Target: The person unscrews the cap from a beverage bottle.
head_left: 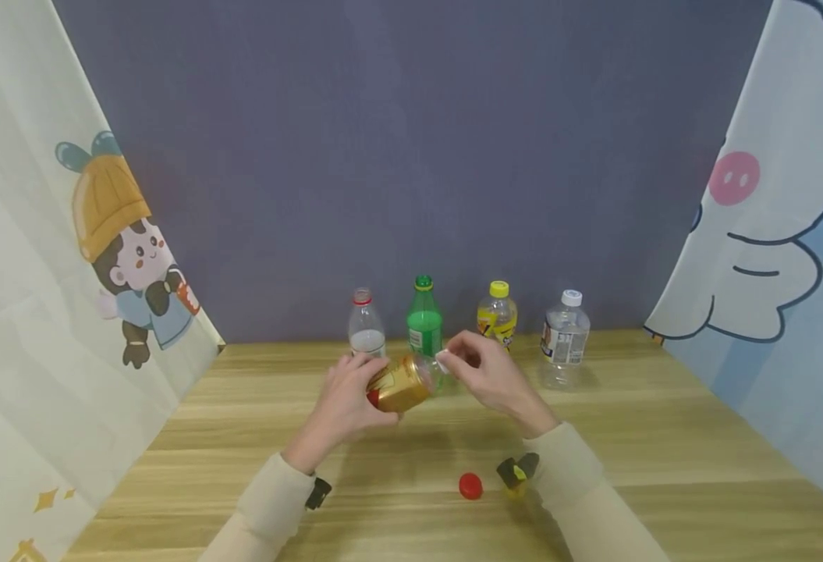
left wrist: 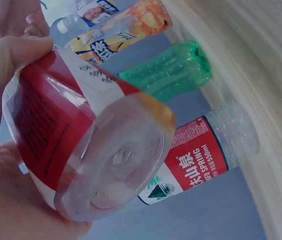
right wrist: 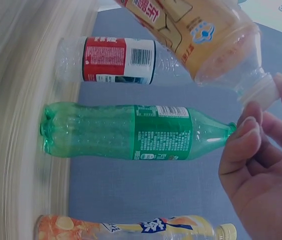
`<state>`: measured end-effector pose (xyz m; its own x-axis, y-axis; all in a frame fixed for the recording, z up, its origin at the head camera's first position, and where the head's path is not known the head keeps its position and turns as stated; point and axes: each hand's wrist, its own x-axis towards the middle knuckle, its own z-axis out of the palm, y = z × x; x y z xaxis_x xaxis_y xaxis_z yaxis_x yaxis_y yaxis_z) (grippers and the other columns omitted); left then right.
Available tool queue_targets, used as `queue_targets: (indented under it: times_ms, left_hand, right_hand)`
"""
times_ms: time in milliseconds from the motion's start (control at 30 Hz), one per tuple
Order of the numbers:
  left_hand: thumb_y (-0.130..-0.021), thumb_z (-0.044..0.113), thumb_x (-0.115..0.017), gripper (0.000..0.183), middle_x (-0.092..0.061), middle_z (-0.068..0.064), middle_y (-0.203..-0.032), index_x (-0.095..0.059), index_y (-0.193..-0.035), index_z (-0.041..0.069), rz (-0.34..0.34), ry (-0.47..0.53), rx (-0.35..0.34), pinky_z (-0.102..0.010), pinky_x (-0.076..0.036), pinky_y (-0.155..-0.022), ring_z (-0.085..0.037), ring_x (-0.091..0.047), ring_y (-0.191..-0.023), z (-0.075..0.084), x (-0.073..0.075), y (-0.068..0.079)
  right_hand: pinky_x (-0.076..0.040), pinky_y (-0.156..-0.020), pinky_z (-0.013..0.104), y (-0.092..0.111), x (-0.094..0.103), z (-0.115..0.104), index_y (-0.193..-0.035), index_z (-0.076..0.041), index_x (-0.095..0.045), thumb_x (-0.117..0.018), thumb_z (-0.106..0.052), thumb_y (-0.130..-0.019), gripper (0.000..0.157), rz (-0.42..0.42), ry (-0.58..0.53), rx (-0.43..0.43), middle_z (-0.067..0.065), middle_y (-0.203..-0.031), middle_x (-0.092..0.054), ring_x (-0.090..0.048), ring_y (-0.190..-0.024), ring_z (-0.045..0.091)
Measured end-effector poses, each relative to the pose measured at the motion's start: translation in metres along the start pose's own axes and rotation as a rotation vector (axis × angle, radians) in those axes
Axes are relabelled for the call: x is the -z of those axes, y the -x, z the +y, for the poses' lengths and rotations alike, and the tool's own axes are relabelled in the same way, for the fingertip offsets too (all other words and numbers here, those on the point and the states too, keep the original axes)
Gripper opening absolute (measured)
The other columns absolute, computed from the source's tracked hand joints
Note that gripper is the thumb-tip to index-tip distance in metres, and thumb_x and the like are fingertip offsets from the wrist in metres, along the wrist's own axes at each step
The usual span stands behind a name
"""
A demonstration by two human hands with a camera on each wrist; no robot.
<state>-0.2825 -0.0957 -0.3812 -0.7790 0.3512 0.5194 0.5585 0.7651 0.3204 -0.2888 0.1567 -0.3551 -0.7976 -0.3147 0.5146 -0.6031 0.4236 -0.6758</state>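
A plastic bottle (head_left: 404,384) with an orange and red label lies tilted in the air above the table, its neck to the right and its base to the left. My left hand (head_left: 346,396) grips it round the body near the base. In the left wrist view the clear ribbed base (left wrist: 121,160) faces the camera. At the bottle's mouth, my right hand (head_left: 493,378) pinches a white cap (right wrist: 261,92) between thumb and fingers. On the table below the hands lies a red cap (head_left: 470,485).
Behind the hands stand a clear bottle (head_left: 365,320) with a red neck ring and no cap, a green bottle (head_left: 424,320) with a green cap, a yellow-capped bottle (head_left: 498,316) and a white-capped clear bottle (head_left: 565,336). Something yellow (head_left: 516,491) shows below the right wrist's camera.
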Motion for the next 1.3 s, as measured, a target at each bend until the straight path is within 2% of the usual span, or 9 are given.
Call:
queue_targets:
  times_ms: [267,567,733,933,1300]
  left_hand:
    - [-0.059,0.033,-0.091,0.075,-0.062,0.000,-0.119,-0.068,-0.128,0.014,-0.050,0.075,0.036,-0.043,-0.040,-0.087,-0.020,-0.048,-0.100,0.000,0.001,0.001]
    - [-0.060,0.035,-0.088,0.075,-0.059,0.007,-0.110,-0.067,-0.130,0.016,-0.083,0.155,0.013,-0.040,-0.041,-0.085,-0.016,-0.046,-0.097,-0.005,0.003,0.003]
    - [-0.061,0.036,-0.089,0.075,-0.056,0.009,-0.106,-0.067,-0.130,0.016,-0.107,0.182,-0.001,-0.039,-0.043,-0.082,-0.015,-0.047,-0.097,-0.008,0.004,0.004]
    - [-0.062,0.035,-0.089,0.077,-0.055,0.008,-0.106,-0.066,-0.133,0.014,-0.137,0.196,-0.001,-0.037,-0.046,-0.080,-0.015,-0.048,-0.097,-0.009,0.005,0.004]
    - [-0.064,0.033,-0.089,0.078,-0.056,0.006,-0.109,-0.064,-0.135,0.013,-0.140,0.223,-0.023,-0.038,-0.047,-0.081,-0.015,-0.049,-0.100,-0.008,0.006,0.005]
  right_hand:
    - [-0.047,-0.057,0.027,0.002,0.002,0.004,-0.100,-0.008,-0.068,-0.068,-0.021,-0.097,0.013,-0.013,0.049,0.092,-0.004,-0.077,-0.060,-0.053,-0.066,0.013]
    - [-0.048,-0.058,0.026,0.003,0.005,0.001,-0.101,-0.006,-0.068,-0.070,-0.015,-0.095,0.011,-0.035,0.056,0.190,-0.003,-0.077,-0.060,-0.053,-0.065,0.010]
    - [-0.048,-0.057,0.026,0.003,0.005,0.001,-0.102,-0.005,-0.067,-0.070,-0.012,-0.094,0.011,-0.046,0.093,0.262,-0.007,-0.076,-0.057,-0.051,-0.064,0.008]
    - [-0.050,-0.059,0.029,0.003,0.006,-0.001,-0.104,-0.004,-0.067,-0.072,-0.008,-0.092,0.014,-0.054,0.100,0.292,-0.007,-0.077,-0.057,-0.052,-0.066,0.009]
    - [-0.053,-0.069,0.031,0.005,0.009,-0.007,-0.109,-0.004,-0.065,-0.072,-0.005,-0.091,0.019,-0.073,0.134,0.332,-0.003,-0.087,-0.059,-0.055,-0.078,0.012]
